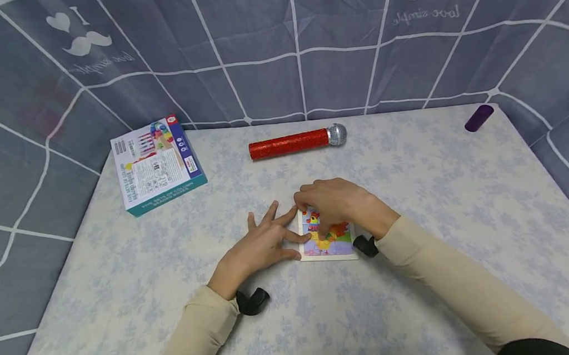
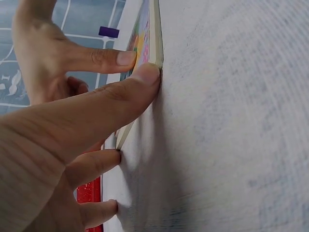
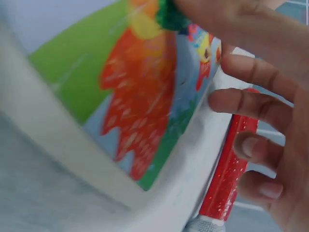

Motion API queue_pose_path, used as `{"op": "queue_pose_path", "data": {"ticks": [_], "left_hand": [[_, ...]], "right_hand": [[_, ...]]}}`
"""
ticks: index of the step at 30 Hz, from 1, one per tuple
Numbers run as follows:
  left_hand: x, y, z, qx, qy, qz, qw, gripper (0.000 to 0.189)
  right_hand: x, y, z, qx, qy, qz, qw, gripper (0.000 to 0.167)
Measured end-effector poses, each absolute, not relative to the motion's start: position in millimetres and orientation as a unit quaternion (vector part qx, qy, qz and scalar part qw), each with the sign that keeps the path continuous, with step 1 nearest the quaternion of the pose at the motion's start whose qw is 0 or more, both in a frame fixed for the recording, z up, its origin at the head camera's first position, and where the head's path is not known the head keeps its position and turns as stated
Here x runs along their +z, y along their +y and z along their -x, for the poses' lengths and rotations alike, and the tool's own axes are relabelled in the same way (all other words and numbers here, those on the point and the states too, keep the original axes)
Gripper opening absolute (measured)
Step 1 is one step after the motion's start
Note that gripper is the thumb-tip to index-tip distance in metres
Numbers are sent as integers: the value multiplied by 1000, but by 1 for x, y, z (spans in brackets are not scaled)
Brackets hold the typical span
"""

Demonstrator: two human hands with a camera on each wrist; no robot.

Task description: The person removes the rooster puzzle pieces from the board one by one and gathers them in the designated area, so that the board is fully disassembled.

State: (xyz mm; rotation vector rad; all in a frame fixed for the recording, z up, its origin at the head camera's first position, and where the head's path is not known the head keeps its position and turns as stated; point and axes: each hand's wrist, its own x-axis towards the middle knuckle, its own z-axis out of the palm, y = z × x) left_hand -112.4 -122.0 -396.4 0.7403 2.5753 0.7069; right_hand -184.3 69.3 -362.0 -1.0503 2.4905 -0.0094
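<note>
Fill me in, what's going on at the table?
Someone is working on a small picture puzzle. The left hand, spread out, touches its left edge; the right hand arches over its upper part. Beyond it lies a red microphone, with a box farther left and a purple cylinder far right.

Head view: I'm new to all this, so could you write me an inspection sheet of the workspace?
Surface: table, pale with bluish mottling.
Job's things: board with a colourful bird picture, partly covered by hands.
Clutter: box at left; red microphone beyond the board; purple cylinder near the far right corner.
Hands: left hand, fingers spread, touches the board's left side; right hand touches its printed face.
Cables: nothing seen.
Surroundings: curtain with white grid lines.
</note>
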Motion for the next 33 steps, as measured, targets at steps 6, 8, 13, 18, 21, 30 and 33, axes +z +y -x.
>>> {"op": "queue_pose_path", "data": {"ticks": [6, 8, 13, 18, 21, 30, 33], "left_hand": [[-396, -122, 113, 256, 912, -259, 187, 42], [-396, -122, 113, 256, 913, -258, 187, 42], [-396, -121, 113, 252, 914, -257, 189, 42], [-397, -121, 113, 253, 914, -259, 184, 41], [-398, -120, 113, 251, 915, -258, 181, 41], [-397, -121, 112, 258, 914, -253, 182, 41], [-397, -121, 112, 262, 914, -252, 182, 40]], "right_hand": [[-364, 74, 181, -22, 900, 393, 188, 61], [-364, 74, 179, -18, 899, 399, 178, 60], [-364, 73, 175, -7, 899, 404, 168, 56], [-364, 75, 176, -43, 901, 381, 204, 53], [-367, 82, 177, -89, 900, 362, 225, 47], [-383, 97, 185, -250, 871, 361, 221, 32], [-387, 98, 185, -278, 867, 352, 216, 30]]}}
